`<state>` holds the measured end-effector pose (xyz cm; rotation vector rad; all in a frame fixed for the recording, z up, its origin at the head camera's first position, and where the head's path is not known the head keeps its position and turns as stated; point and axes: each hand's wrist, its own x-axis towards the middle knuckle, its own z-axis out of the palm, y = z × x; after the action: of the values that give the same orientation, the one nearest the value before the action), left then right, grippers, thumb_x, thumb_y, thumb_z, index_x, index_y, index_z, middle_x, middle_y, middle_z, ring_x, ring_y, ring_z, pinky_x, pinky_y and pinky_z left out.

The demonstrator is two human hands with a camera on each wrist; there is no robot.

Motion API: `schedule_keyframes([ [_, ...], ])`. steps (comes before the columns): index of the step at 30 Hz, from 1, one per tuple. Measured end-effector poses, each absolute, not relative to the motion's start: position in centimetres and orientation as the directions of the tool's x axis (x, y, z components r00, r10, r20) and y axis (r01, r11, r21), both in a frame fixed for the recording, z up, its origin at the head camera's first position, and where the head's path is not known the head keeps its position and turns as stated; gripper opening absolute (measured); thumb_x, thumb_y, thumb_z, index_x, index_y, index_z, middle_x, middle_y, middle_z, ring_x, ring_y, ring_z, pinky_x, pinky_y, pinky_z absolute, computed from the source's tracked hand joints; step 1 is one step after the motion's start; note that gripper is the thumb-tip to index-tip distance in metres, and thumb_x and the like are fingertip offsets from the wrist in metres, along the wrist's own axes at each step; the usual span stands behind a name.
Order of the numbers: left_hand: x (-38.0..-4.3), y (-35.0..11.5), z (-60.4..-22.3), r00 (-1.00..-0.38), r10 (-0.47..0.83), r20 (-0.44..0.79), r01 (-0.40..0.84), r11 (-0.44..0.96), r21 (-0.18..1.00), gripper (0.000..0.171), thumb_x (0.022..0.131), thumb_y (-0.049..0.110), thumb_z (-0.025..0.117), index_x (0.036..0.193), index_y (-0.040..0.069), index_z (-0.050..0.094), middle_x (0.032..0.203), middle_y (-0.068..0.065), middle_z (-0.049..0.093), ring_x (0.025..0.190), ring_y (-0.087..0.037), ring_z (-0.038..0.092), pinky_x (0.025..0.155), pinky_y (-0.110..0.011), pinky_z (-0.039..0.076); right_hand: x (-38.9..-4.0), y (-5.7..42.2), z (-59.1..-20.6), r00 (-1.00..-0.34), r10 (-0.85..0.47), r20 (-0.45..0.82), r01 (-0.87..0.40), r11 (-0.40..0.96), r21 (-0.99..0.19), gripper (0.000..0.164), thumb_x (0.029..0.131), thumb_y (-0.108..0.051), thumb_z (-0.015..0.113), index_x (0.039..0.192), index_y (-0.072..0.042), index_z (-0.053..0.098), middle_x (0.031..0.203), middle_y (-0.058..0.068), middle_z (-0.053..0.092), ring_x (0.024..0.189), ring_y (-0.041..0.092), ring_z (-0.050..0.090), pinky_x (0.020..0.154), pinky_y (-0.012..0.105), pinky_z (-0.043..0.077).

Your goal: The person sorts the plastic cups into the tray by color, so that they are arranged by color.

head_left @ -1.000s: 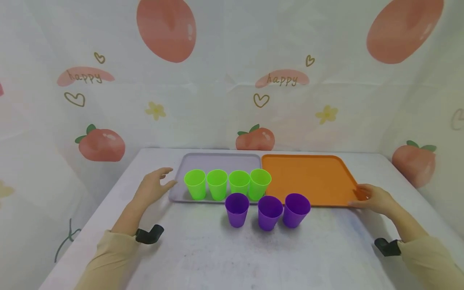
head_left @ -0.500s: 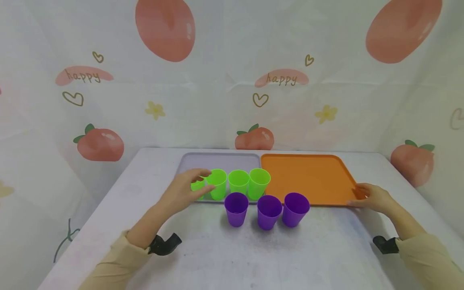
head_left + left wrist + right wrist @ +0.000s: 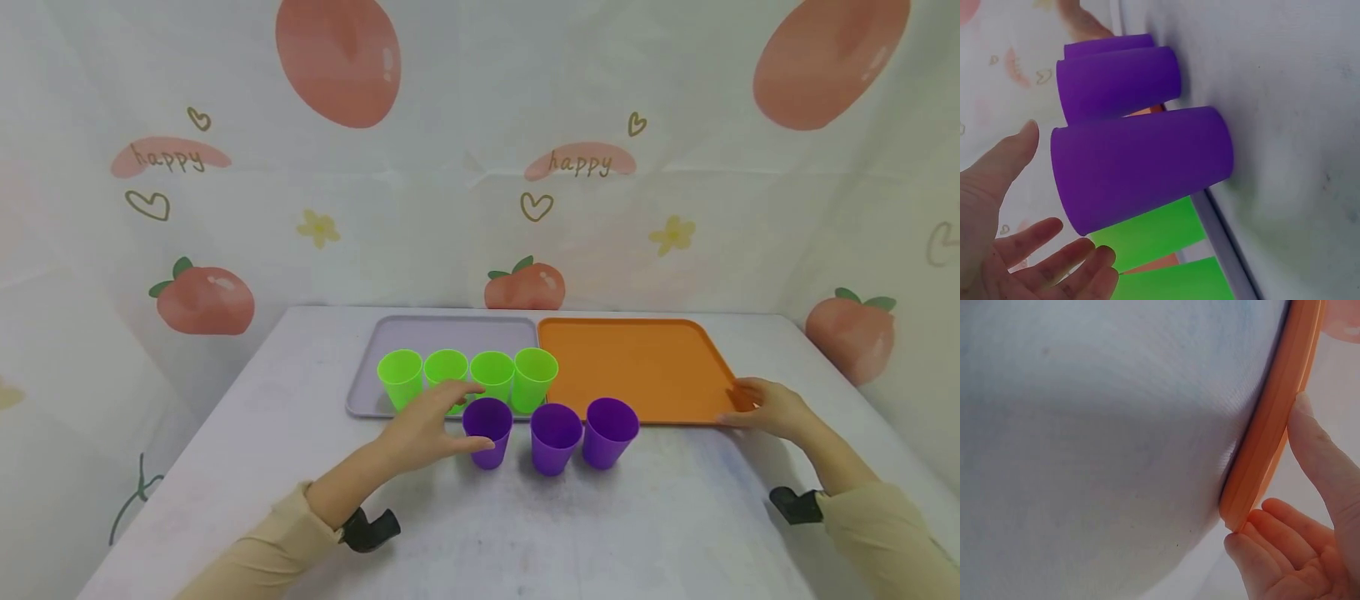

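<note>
My left hand (image 3: 429,427) is at the leftmost purple cup (image 3: 489,457), thumb and fingers spread on either side of its rim. In the left wrist view a gap shows between the thumb (image 3: 1013,153) and that purple cup (image 3: 1141,169); whether a fingertip touches it, I cannot tell. Two more purple cups (image 3: 552,461) (image 3: 604,454) stand upright to its right. My right hand (image 3: 776,410) holds the near right corner of an orange tray (image 3: 637,367), its thumb (image 3: 1310,434) on the rim in the right wrist view.
Several upright green cups (image 3: 401,385) line the front of a grey tray (image 3: 457,329), behind the purple cups. The left hand partly covers them. Both trays lie side by side on the white table (image 3: 600,542), before a fruit-patterned cloth (image 3: 420,208).
My left hand has travelled right and nearer, from the grey tray's left side past the green cups to the leftmost purple cup. The right hand stays at the orange tray's corner.
</note>
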<state>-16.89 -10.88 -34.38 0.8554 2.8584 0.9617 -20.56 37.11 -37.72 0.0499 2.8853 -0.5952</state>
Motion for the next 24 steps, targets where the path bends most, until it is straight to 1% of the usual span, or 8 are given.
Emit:
schedule_keyframes([
  [5,-16.92,-10.66,-34.74,-0.844,0.512,0.157,0.504,0.66,0.557,0.067,0.073,0.036,0.077,0.129,0.008,0.052,0.125,-0.006,0.06,0.108,-0.022,0.06,0.091,-0.038,0.052,-20.6,37.1,-37.74,-0.982,-0.008,-0.19,0.068,0.918,-0.391,0.099,0.072,-0.051,0.073,0.13,0.019,0.034,0.128,0.044,0.035,0.112,0.056,0.037,0.095,0.067,0.037],
  [13,-16.82,-10.44,-35.01,-0.831,0.527,0.175,0.526,0.644,0.556,0.059,0.075,0.028,0.077,0.125,0.006,0.055,0.118,-0.005,0.064,0.104,-0.019,0.062,0.088,-0.034,0.054,-20.58,37.04,-37.65,-0.979,-0.011,-0.202,0.069,0.92,-0.386,0.098,0.073,-0.051,0.072,0.13,0.019,0.033,0.129,0.044,0.035,0.113,0.056,0.036,0.095,0.067,0.037],
  [24,-16.85,-10.45,-34.39,-0.833,0.524,0.179,0.519,0.626,0.582,0.059,0.074,0.027,0.077,0.124,0.006,0.055,0.119,-0.006,0.064,0.105,-0.022,0.062,0.09,-0.039,0.054,-20.53,37.17,-37.76,-0.984,-0.024,-0.176,0.046,0.922,-0.385,0.097,0.073,-0.05,0.073,0.129,0.019,0.035,0.128,0.044,0.036,0.112,0.056,0.037,0.094,0.067,0.037],
])
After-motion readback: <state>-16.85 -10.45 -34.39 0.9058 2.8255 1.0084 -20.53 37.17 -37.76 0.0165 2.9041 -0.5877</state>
